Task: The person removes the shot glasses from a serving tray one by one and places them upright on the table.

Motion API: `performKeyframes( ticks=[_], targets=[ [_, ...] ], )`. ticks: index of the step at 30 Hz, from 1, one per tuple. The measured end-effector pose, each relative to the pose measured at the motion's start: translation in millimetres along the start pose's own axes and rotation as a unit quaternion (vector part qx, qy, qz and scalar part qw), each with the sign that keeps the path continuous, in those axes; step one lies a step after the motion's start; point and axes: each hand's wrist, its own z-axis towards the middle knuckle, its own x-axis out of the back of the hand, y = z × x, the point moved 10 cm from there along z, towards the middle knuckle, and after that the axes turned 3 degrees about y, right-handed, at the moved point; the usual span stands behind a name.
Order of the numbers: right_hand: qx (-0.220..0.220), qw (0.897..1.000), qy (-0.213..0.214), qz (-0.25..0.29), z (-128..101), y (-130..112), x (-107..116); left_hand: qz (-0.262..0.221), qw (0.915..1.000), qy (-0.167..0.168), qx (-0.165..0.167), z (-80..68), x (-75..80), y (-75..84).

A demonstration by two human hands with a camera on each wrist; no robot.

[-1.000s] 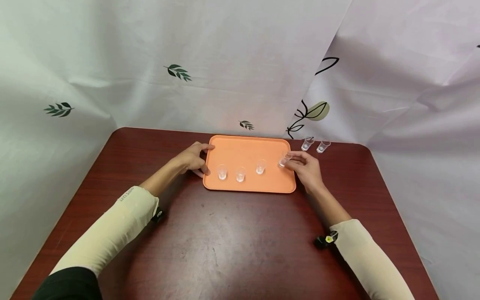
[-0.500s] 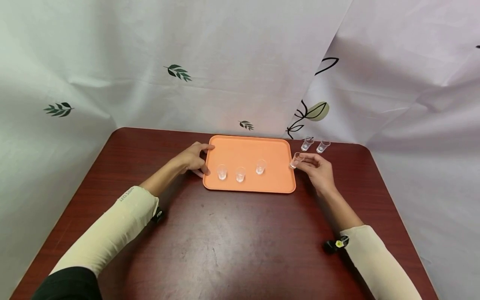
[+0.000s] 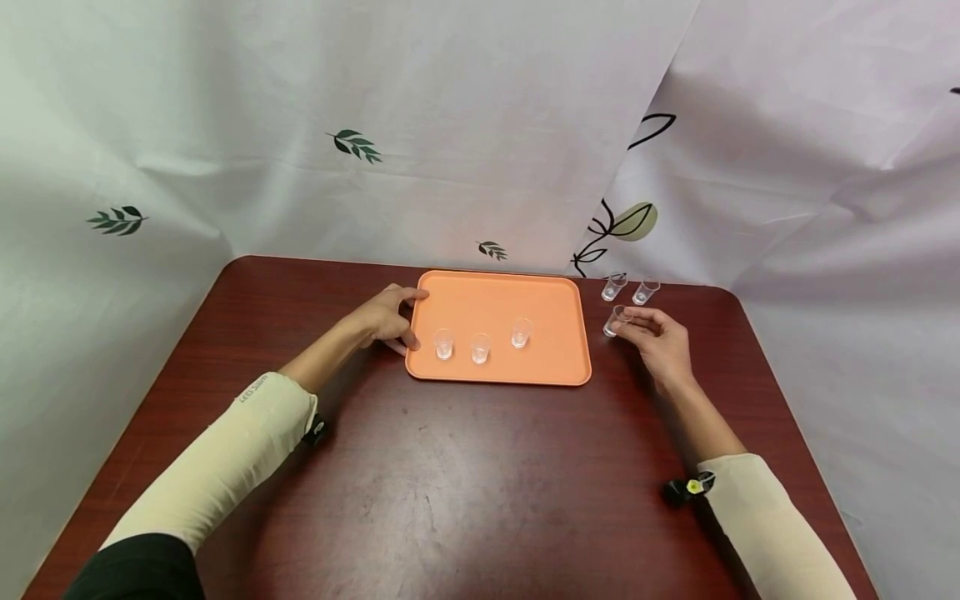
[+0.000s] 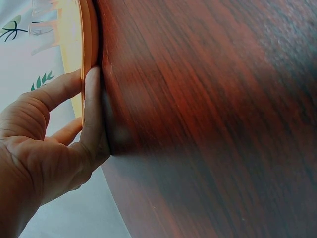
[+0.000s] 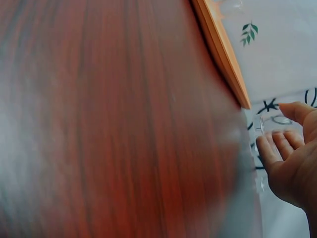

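An orange tray [image 3: 540,371] lies at the far middle of the dark red table, with three small clear cups [image 3: 480,347] standing on it. My left hand [image 3: 386,318] grips the tray's left edge, fingers over the rim [image 4: 88,74]. My right hand [image 3: 658,337] pinches another small clear cup [image 3: 616,320] just right of the tray, low over the table. In the right wrist view the hand [image 5: 290,158] shows beside the tray's corner [image 5: 241,99]; the cup there is barely visible.
Two more clear cups [image 3: 613,287] [image 3: 645,292] stand at the table's back edge, just behind my right hand. A white leaf-patterned cloth [image 3: 450,125] hangs close behind and beside the table [image 3: 465,483].
My right hand has carried a clear cup off the tray's right side, rightward over the rim to the table beside it. The left hand has stayed on the tray's edge.
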Motion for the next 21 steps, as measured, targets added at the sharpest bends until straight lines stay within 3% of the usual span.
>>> performKeyframes(
  ticks=[21],
  targets=[
    [-0.041,0.994,0.099,0.01,29.6,18.7,62.8,-0.008,1.0,-0.002,-0.005,-3.3,-0.8,1.3]
  ],
)
